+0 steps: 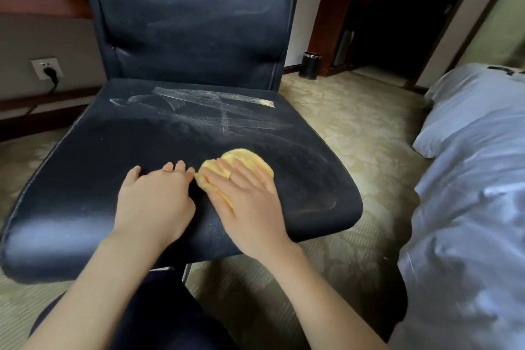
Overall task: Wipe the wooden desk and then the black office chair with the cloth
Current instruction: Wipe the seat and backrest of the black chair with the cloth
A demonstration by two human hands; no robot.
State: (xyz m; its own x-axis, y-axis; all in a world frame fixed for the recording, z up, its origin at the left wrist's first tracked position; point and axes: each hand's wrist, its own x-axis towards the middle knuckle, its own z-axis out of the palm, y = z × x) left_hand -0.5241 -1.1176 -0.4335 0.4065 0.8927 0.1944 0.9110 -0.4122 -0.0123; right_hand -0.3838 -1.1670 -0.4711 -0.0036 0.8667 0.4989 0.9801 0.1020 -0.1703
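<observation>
- The right hand (247,196) lies flat, palm down, on a yellow cloth (250,160). Its fingers are straight and spread, pressing the cloth rather than curling round it. A thin ring (230,176) shows on one finger.
- The cloth is bunched under that hand. It sits on the seat (142,128) of the black chair, near the front edge and a little right of the middle.
- The left hand (154,199) rests just beside the cloth on the bare seat, fingers relaxed and holding nothing. Its fingertips are at the cloth's left edge; whether they touch it cannot be told.
- Judging by this, the chair step is in hand, with the seat being wiped. The desk is not clearly in view.
- Pale smears and streaks (216,111) cross the seat toward its back edge, and more mark the backrest (193,8).
- The next move likely calls for pushing the cloth away toward the back edge with steady flat pressure, while the left hand steadies the seat.
- Around the chair are patterned carpet (341,122), a wall socket with a plug (45,67) to the left, a small dark bin (309,65) behind, and a bed with pale bedding (468,179) to the right.
- No brand, label or writing can be read anywhere.
</observation>
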